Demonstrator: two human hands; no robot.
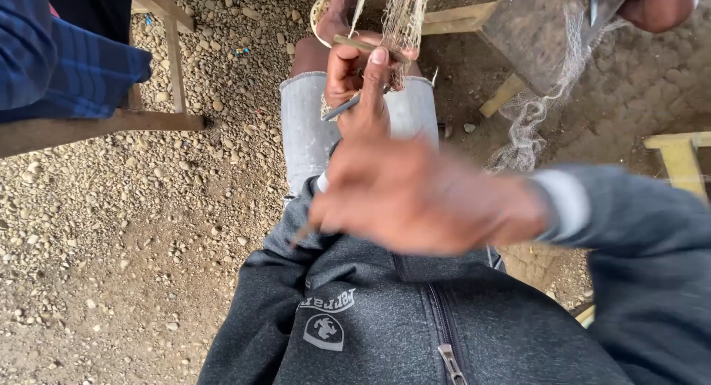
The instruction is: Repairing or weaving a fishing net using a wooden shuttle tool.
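- The left hand (355,74) has its fingers pinched shut on a flat gauge stick (363,44) under the fishing net (404,14), above the knee.
- The right hand (422,196) is blurred (grip unreadable); a quick pull could slip the mesh off the stick.

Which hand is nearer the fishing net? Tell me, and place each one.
Left. The left hand is up at the fishing net, pinching a thin stick against its lower edge. The right hand, blurred, is lower, near the chest, clear of the net.

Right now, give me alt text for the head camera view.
Looking down, the left hand pinches a flat stick against pale fishing net, a thin tool beneath it, while the blurred right hand crosses a grey zip jacket above gravel.
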